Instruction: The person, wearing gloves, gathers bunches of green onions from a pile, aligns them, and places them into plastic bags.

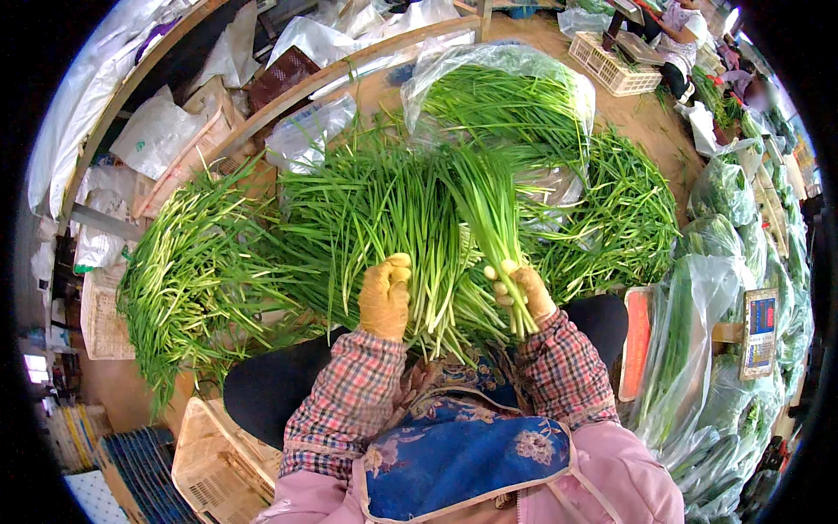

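Note:
Both my hands wear yellowish gloves. My right hand [528, 295] is closed round a small bunch of garlic chives [483, 196], with the pale stem ends down and the green leaves pointing away from me. Just left of it, my left hand [385, 299] is curled shut at the near edge of the large pile of garlic chives [375, 196]. Its fingers hide whatever may be in them. Pale stalks from that pile lie between my two hands, over my lap.
More loose chives [196, 271] are heaped on the left. Behind the pile, a clear plastic bag [583, 92] lies under and around other chives. Plastic crates [218, 467] stand lower left; bagged greens [690, 349] and a scale-like panel [759, 334] are at right. People [685, 39] sit far right.

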`<state>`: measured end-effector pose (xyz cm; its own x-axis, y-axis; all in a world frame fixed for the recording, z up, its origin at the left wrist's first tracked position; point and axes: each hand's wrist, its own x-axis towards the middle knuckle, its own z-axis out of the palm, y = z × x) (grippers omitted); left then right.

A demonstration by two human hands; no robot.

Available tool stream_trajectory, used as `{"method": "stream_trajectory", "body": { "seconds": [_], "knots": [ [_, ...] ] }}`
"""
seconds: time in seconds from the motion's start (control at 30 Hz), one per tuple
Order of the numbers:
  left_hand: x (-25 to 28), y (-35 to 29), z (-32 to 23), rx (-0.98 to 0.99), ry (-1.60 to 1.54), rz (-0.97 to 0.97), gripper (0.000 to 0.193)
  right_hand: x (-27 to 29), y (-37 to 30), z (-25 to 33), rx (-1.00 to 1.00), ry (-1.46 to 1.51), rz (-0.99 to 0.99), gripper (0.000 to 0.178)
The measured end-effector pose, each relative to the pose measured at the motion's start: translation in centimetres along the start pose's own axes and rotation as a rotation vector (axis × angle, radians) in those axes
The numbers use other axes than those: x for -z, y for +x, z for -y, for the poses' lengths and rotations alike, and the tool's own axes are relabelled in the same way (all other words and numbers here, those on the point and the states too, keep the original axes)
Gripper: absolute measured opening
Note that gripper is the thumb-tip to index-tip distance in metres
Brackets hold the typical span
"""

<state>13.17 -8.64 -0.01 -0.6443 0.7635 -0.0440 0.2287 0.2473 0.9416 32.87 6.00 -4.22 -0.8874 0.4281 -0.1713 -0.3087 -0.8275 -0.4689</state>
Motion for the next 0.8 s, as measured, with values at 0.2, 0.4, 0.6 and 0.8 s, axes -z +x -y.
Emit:
{"method": "stream_trajectory", "body": {
  "seconds": [0.2,0.4,0.6,0.8],
  "knots": [
    [-3.3,-3.0,-2.3,0.379,-0.979,0.509,0.054,-7.8,-0.2,-2.7,0.085,-0.664,0.131,0.054],
    [-3.5,-5.0,0.6,0.638,-1.344,0.350,0.047,-5.1,-0.8,-5.7,-0.072,-0.676,-0.165,0.049],
    [-2.1,-5.2,0.9,0.596,-1.665,0.539,0.062,-5.3,-1.7,-5.3,-0.241,-0.420,-0.183,0.038],
    [-1.7,-6.0,2.5,0.728,-1.733,0.567,0.058,-6.8,-2.3,-5.5,-0.060,-0.846,-0.006,0.039]
  ]
}}
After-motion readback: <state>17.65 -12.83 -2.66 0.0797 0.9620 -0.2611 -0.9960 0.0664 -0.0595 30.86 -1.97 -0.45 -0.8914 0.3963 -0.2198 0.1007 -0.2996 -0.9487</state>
